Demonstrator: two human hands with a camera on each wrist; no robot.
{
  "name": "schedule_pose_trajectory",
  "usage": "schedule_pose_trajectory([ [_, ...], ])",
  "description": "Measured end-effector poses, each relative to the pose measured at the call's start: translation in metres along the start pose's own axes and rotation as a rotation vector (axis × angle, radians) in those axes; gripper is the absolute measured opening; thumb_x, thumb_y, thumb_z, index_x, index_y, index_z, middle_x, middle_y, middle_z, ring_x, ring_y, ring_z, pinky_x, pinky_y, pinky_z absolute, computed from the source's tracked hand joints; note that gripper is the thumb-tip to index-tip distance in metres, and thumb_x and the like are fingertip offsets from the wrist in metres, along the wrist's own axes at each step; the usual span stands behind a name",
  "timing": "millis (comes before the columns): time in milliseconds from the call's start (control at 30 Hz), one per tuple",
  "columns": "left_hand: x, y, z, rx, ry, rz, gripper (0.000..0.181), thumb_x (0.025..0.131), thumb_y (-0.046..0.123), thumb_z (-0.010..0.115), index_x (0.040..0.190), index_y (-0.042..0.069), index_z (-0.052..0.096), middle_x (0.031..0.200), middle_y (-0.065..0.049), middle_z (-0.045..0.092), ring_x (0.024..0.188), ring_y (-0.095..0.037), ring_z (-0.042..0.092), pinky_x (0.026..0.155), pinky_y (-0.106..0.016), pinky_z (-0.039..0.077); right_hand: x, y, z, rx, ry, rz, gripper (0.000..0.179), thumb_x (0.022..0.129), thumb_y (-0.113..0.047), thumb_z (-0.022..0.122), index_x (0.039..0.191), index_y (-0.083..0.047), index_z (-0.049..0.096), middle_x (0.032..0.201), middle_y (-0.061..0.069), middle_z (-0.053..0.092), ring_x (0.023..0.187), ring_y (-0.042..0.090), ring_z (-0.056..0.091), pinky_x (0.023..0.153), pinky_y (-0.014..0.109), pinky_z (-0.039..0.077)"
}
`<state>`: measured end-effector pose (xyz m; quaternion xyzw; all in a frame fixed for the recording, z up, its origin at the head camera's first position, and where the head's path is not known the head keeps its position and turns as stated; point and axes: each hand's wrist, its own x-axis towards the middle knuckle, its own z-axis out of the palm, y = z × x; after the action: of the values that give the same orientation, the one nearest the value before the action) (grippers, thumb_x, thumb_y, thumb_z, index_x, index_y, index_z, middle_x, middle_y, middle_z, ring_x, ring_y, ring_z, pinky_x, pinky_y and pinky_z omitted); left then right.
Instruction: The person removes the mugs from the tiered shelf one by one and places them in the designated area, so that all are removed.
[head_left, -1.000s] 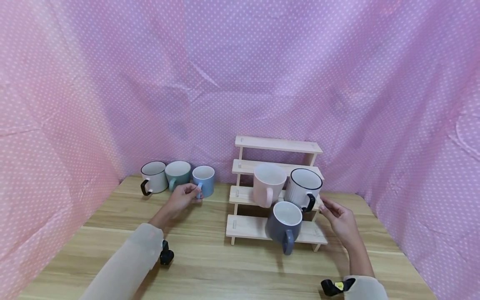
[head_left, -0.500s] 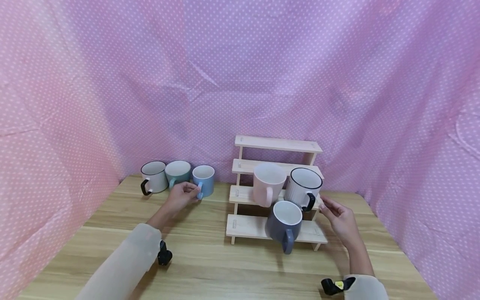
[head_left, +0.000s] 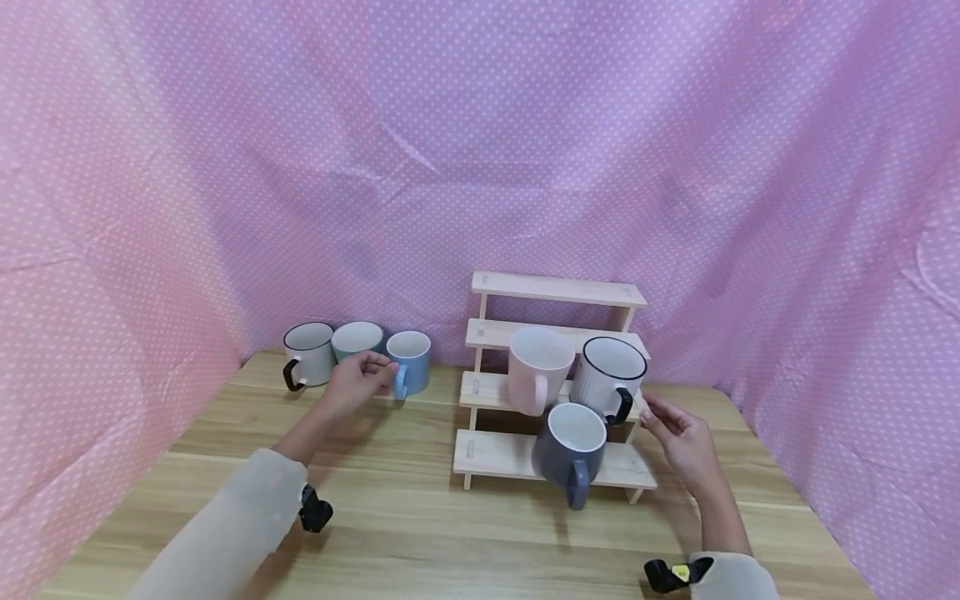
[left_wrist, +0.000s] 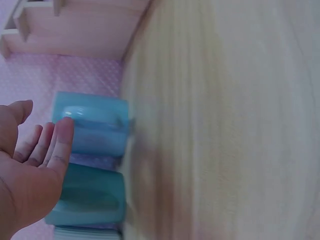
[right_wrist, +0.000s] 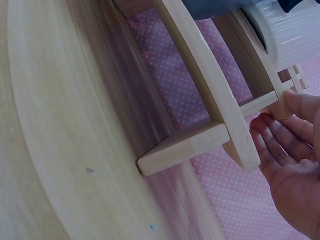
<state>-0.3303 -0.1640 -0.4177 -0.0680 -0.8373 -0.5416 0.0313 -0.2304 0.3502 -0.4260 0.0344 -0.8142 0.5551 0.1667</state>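
Observation:
My left hand (head_left: pixel 354 385) is just in front of the light blue mug (head_left: pixel 417 368), its fingers near the mug's handle. In the left wrist view, thumb and fingers are apart with nothing between them, and the blue mug (left_wrist: pixel 97 135) stands behind the fingertips. A green mug (head_left: pixel 357 337) is partly hidden by this hand. At the right, my right hand (head_left: pixel 686 446) pinches the end of a shelf on the stepped wooden rack (head_left: pixel 495 452). In the right wrist view, the thumb lies on the board's end (right_wrist: pixel 283 104), with the fingers below.
Three mugs sit on the rack: a pink one (head_left: pixel 537 373), a white black-rimmed one (head_left: pixel 603 379) and a dark grey one (head_left: pixel 564 454). Another white mug with a black handle (head_left: pixel 315 362) stands far left on the wooden table (head_left: pixel 420 533). Pink dotted cloth (head_left: pixel 480 150) surrounds everything.
My left hand has let go of the blue mug's handle and drawn slightly up and to the left. The mug stays about where it was. My right hand keeps its place at the rack.

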Motion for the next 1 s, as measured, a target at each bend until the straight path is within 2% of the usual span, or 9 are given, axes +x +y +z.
schedule_pose_trajectory([
  [100,-0.001,0.008,-0.002,0.0,-0.018,0.008,0.04,0.101,0.034,0.067,0.12,-0.001,0.061,0.109,-0.016,0.069,0.094,-0.029,0.073,0.087,-0.042,0.061,0.0,0.0,0.0,-0.004,-0.003,0.008,0.046,0.104,-0.012,0.062,0.142,0.012,0.051,0.134,0.033,0.058,0.093,-0.005,0.066,0.085,0.01,0.052],
  [200,-0.004,0.017,-0.001,-0.033,-0.047,0.021,0.04,0.102,0.032,0.066,0.122,-0.002,0.061,0.113,-0.02,0.068,0.1,-0.034,0.072,0.087,-0.039,0.061,0.0,0.0,0.0,-0.006,-0.002,0.012,0.046,0.104,-0.012,0.062,0.142,0.011,0.051,0.134,0.032,0.059,0.093,-0.005,0.067,0.085,0.01,0.053],
  [333,-0.009,0.031,0.004,-0.072,-0.087,0.046,0.037,0.102,0.03,0.066,0.121,-0.002,0.062,0.116,-0.026,0.067,0.1,-0.039,0.071,0.088,-0.045,0.061,0.0,0.0,0.0,-0.008,0.0,0.007,0.046,0.104,-0.012,0.063,0.141,0.011,0.052,0.131,0.03,0.061,0.093,-0.004,0.067,0.085,0.01,0.053],
  [433,-0.012,0.039,0.009,-0.075,-0.111,0.071,0.037,0.102,0.031,0.067,0.12,0.0,0.064,0.112,-0.024,0.069,0.093,-0.034,0.072,0.09,-0.053,0.059,0.0,-0.001,0.0,-0.008,0.003,0.01,0.045,0.103,-0.013,0.063,0.141,0.011,0.053,0.13,0.027,0.063,0.093,-0.004,0.067,0.084,0.011,0.053],
  [567,-0.016,0.048,0.017,-0.072,-0.141,0.101,0.039,0.101,0.034,0.068,0.12,0.0,0.064,0.107,-0.015,0.07,0.087,-0.023,0.072,0.086,-0.047,0.061,0.0,-0.001,0.0,-0.011,0.004,0.015,0.046,0.103,-0.013,0.063,0.141,0.011,0.053,0.13,0.026,0.064,0.093,-0.005,0.067,0.085,0.01,0.053],
  [700,-0.019,0.057,0.025,-0.079,-0.167,0.105,0.04,0.1,0.035,0.07,0.119,0.001,0.065,0.105,-0.013,0.07,0.087,-0.023,0.071,0.083,-0.044,0.061,0.0,0.0,0.0,-0.015,-0.001,0.008,0.046,0.104,-0.013,0.063,0.141,0.011,0.052,0.132,0.031,0.061,0.093,-0.005,0.067,0.084,0.01,0.053],
  [833,-0.021,0.064,0.036,-0.084,-0.192,0.117,0.038,0.098,0.035,0.072,0.117,0.003,0.066,0.104,-0.011,0.07,0.087,-0.022,0.069,0.084,-0.049,0.06,-0.001,0.001,-0.001,-0.021,0.0,0.005,0.046,0.104,-0.013,0.063,0.141,0.011,0.052,0.132,0.031,0.061,0.092,-0.005,0.066,0.084,0.01,0.053],
  [1000,-0.022,0.072,0.05,-0.072,-0.208,0.163,0.034,0.097,0.034,0.074,0.113,0.005,0.067,0.103,-0.008,0.07,0.087,-0.021,0.069,0.078,-0.038,0.062,0.0,0.001,-0.001,-0.016,0.002,0.005,0.046,0.103,-0.013,0.063,0.141,0.011,0.053,0.127,0.021,0.066,0.092,-0.004,0.067,0.084,0.01,0.053],
])
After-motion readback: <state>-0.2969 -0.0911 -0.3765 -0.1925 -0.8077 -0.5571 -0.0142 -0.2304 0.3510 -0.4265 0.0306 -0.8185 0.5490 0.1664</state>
